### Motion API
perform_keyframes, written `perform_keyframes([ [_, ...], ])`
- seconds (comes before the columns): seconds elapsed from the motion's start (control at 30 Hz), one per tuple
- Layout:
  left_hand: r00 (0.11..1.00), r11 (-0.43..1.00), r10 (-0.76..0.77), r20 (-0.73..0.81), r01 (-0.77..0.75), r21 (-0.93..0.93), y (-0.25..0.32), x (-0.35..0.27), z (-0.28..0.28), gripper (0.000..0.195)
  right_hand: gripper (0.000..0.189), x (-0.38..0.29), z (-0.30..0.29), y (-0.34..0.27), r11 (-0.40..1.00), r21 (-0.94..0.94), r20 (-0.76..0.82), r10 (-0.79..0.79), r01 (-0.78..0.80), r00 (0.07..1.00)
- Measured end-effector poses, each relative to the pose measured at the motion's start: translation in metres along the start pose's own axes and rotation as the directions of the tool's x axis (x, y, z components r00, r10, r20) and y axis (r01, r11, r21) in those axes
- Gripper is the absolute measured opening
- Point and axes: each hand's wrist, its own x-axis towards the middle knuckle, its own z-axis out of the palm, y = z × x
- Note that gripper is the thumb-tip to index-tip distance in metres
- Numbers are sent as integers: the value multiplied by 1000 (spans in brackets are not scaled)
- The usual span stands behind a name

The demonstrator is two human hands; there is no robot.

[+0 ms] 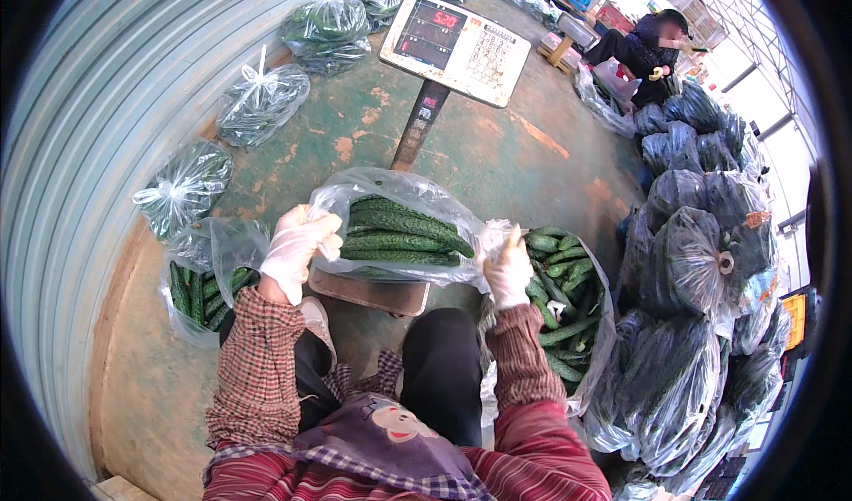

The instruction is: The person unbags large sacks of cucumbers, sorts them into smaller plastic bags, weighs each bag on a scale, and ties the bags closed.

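Note:
A clear plastic bag lies open on the metal pan of an electronic scale, with several dark green cucumbers lengthwise inside. My left hand, in a white glove, grips the bag's left edge. The bag's right edge is gathered in my right hand, gloved too. Behind the pan, a post carries the scale's display head, its red digits lit. Close to my right wrist stands a large open bag of loose cucumbers. By my left forearm is another open bag with cucumbers.
Tied bags of cucumbers line the corrugated metal wall on the left. Filled plastic bags are stacked high along the right. At the far right, a person sits beside a second scale and an open bag.

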Motion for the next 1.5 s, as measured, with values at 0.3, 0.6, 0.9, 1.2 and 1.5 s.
perform_keyframes([
  [0.3, 916, 986, 152, 371, -112, -127, 95, 54, 47, 22, 24, 92, -77, -62, -631, 707, 351, -81, -321, 933],
  [0.6, 878, 970, 242, 413, -228, -85, 69, 45, 83, 25, 39, 110, -95, -85, -350, 674, 490, -447, -650, 749],
  [0.9, 944, 983, 152, 295, -113, -143, 29, 33, 8, 27, 26, 47, -66, -6, -202, 652, 733, -80, -731, 675],
  [1.2, 958, 991, 131, 255, -131, -16, 26, 11, 15, 31, 21, 34, -85, -12, -16, 745, 664, 112, -667, 739],
  [1.5, 963, 987, 157, 220, -142, -81, 28, 10, 19, 30, 21, 31, -83, -16, -16, 763, 644, 114, -646, 757],
])
